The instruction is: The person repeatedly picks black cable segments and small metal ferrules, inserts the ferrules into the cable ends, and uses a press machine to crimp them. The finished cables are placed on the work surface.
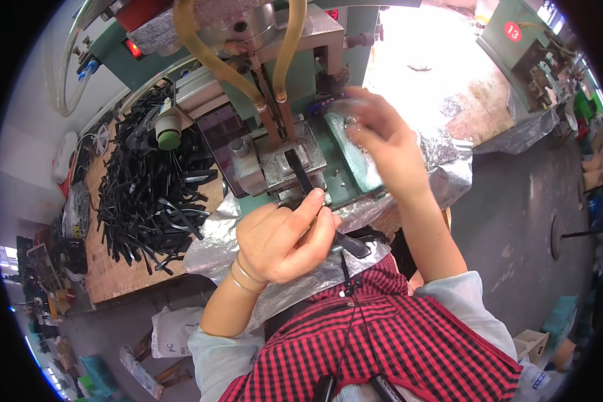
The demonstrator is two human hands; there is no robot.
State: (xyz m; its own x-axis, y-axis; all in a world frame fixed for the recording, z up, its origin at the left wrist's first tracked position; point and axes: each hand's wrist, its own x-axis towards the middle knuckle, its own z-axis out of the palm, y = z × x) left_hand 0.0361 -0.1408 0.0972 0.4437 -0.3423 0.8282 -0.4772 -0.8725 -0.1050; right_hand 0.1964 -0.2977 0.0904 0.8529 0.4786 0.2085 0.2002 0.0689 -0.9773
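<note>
My left hand (289, 238) is closed on a black glasses temple (300, 175), its thumb and forefinger pinching the strip. The temple's far end lies at the metal fixture (272, 161) of a bench machine, and its wider end sticks out near my body. Two copper-coloured electrode arms (272, 126) come down just above that fixture. Right of it, my right hand (385, 144) hovers over a pale blue cloth pad (356, 161) with small shiny bits by its upper part. Motion smears those fingers, so whether they hold anything is hidden.
A big heap of black temples (147, 194) covers the wooden table at left. Yellowish hoses (204, 57) hang over the machine. A phone-like dark screen (221, 137) stands behind the fixture. Silvery foil (214, 251) wraps the front edge. Another green machine (516, 40) stands far right.
</note>
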